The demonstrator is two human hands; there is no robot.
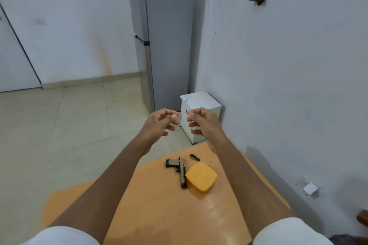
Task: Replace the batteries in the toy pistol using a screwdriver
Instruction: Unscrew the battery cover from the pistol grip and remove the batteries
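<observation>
A tan and black toy pistol [179, 170] lies flat on the orange table [163, 211], barrel pointing toward me. A screwdriver [194, 157] with a black and yellow handle lies just beyond it. A yellow lidded box [201, 176] sits to the right of the pistol, touching it. Both my arms are stretched out above the table. My left hand [159, 123] and my right hand [201, 123] hang in the air beyond the far edge, fingers loosely curled, palms facing each other, holding nothing.
A small white cabinet [201, 103] stands on the floor past the table, beside a tall grey refrigerator [165, 42]. A white wall runs along the right with a plugged-in white charger [310, 188]. Tiled floor spreads to the left.
</observation>
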